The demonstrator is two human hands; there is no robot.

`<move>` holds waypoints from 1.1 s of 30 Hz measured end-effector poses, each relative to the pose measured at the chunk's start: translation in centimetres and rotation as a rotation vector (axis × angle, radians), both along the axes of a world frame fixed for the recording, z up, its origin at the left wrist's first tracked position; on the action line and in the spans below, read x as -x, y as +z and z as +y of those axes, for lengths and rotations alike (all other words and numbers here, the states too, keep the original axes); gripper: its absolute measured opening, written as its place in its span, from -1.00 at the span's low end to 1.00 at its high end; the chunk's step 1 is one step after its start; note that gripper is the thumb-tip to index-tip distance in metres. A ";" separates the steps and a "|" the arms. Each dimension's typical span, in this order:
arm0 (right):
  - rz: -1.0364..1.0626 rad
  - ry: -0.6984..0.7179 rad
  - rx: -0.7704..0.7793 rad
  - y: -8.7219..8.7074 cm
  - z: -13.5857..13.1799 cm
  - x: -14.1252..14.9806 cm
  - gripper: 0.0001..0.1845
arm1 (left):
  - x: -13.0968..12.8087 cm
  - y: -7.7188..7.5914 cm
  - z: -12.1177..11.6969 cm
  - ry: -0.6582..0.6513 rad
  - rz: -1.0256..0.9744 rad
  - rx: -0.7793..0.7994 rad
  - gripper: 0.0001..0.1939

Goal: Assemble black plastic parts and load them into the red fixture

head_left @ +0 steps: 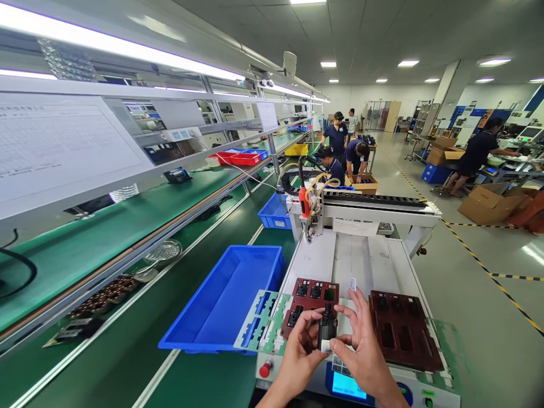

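Observation:
Between my two hands, above the front of the white bench machine, is a black cylindrical part (pixel 327 327) with a narrower neck at its top. My left hand (pixel 301 344) curls its thumb and fingers around the left side. From the right, my right hand (pixel 360 343) grips it with thumb and index finger, its thumb by a white sticker (pixel 326 346) low on the part. A small white label (pixel 353 284) shows at a raised fingertip of that hand. Behind my left hand, a dark red fixture tray (pixel 306 303) bears several black parts. Another red fixture (pixel 399 340) lies to the right.
A blue bin (pixel 221 300) stands left of the machine, beside a clear plastic plate (pixel 259 317). The gantry (pixel 365 207) with its red-bodied tool (pixel 304 202) spans the machine bed. A red stop button (pixel 266 369) and lit screen (pixel 348 385) sit in front. Several people work farther back.

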State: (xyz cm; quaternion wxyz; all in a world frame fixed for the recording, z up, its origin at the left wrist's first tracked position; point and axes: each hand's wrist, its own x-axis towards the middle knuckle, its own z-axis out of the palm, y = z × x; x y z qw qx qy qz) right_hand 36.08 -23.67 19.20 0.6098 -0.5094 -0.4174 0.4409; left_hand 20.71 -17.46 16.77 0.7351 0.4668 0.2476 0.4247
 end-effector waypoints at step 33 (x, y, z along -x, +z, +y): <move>-0.384 -0.196 -0.187 -0.7 -1.4 2.3 -0.21 | 0.4 -0.5 -0.3 0.045 0.056 -0.019 -0.44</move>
